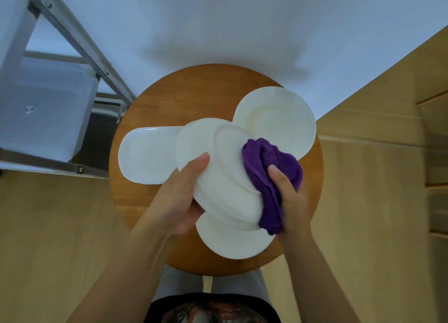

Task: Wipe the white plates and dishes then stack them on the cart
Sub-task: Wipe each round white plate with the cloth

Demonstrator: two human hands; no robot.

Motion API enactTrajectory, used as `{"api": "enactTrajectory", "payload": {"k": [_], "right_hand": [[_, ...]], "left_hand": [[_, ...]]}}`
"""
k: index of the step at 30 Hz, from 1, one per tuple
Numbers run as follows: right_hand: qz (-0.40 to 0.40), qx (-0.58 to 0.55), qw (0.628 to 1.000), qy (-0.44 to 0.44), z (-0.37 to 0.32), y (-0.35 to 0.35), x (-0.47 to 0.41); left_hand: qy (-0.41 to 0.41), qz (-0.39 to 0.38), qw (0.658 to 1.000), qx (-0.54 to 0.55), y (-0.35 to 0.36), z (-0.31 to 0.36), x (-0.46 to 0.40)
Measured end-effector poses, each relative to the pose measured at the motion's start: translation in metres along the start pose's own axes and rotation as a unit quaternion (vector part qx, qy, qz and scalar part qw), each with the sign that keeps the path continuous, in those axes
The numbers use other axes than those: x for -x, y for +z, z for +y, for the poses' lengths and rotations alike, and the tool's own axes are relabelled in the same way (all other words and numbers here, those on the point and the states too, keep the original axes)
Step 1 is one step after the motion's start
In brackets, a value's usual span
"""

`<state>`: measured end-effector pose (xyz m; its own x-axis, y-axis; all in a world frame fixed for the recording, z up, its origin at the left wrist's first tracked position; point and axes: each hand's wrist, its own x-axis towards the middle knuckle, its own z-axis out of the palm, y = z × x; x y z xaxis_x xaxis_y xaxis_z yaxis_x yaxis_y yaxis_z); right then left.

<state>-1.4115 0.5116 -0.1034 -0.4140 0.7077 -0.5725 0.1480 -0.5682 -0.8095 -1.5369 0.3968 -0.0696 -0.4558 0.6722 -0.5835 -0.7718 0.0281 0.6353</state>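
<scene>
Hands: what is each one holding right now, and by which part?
Left hand grips the oval white dish by its left rim. Right hand holds the purple cloth bunched against the dish's right edge.

The cloth [271, 174] is deep purple, one plain colour without any pattern. The oval dish [225, 174] is plain white and a little glossy. The round plate [278, 119] is white with a faint yellowish ring on its inside. The rectangular plate [148, 153] and the lower plate [232, 242] are plain white. The round tabletop [194, 87] is warm orange-brown wood with fine grain. The floor [363, 177] is pale beige wood, the wall [218, 19] is white, and the cart [80, 43] has a grey metal frame
</scene>
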Motion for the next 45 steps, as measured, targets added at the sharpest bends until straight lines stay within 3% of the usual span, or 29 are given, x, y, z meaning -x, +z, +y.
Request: {"api": "enactTrajectory", "payload": {"k": [4, 8, 14, 25, 30, 33, 35, 37, 39, 41, 45], "right_hand": [[0.063, -0.002, 0.998, 0.0, 0.014, 0.024, 0.017], [0.047, 0.032, 0.998, -0.021, 0.014, 0.038, 0.028], [0.034, 0.103, 0.991, -0.078, -0.002, 0.029, 0.029], [0.018, 0.186, 0.976, -0.109, -0.024, 0.03, -0.027], [0.019, 0.195, 0.98, -0.033, -0.007, -0.008, -0.025], [0.065, 0.148, 0.986, 0.026, -0.004, -0.029, -0.016], [0.086, 0.046, 0.993, 0.064, -0.011, -0.033, -0.012], [0.065, -0.006, 0.995, 0.071, -0.019, -0.031, -0.008], [0.004, 0.0, 0.997, 0.078, -0.025, -0.021, -0.002], [-0.025, 0.026, 0.996, 0.087, -0.027, -0.011, 0.003], [-0.009, 0.076, 0.995, 0.06, -0.027, -0.023, 0.002]], "left_hand": [[0.06, 0.016, 0.995, -0.079, 0.011, -0.02, 0.0], [0.086, -0.009, 0.98, -0.178, 0.018, -0.027, 0.0], [0.123, -0.048, 0.972, -0.196, 0.025, -0.03, 0.012], [0.109, -0.064, 0.955, -0.267, 0.019, -0.029, 0.021], [0.129, -0.065, 0.956, -0.255, 0.013, -0.014, 0.029], [0.107, -0.078, 0.937, -0.323, 0.008, -0.016, 0.028], [0.088, -0.08, 0.875, -0.469, 0.01, -0.023, 0.025], [0.099, -0.103, 0.755, -0.64, 0.015, -0.028, 0.018], [0.147, -0.132, 0.65, -0.733, 0.023, -0.035, 0.012], [0.191, -0.153, 0.59, -0.769, 0.028, -0.045, 0.005], [0.203, -0.164, 0.507, -0.821, 0.028, -0.064, -0.002]]}}
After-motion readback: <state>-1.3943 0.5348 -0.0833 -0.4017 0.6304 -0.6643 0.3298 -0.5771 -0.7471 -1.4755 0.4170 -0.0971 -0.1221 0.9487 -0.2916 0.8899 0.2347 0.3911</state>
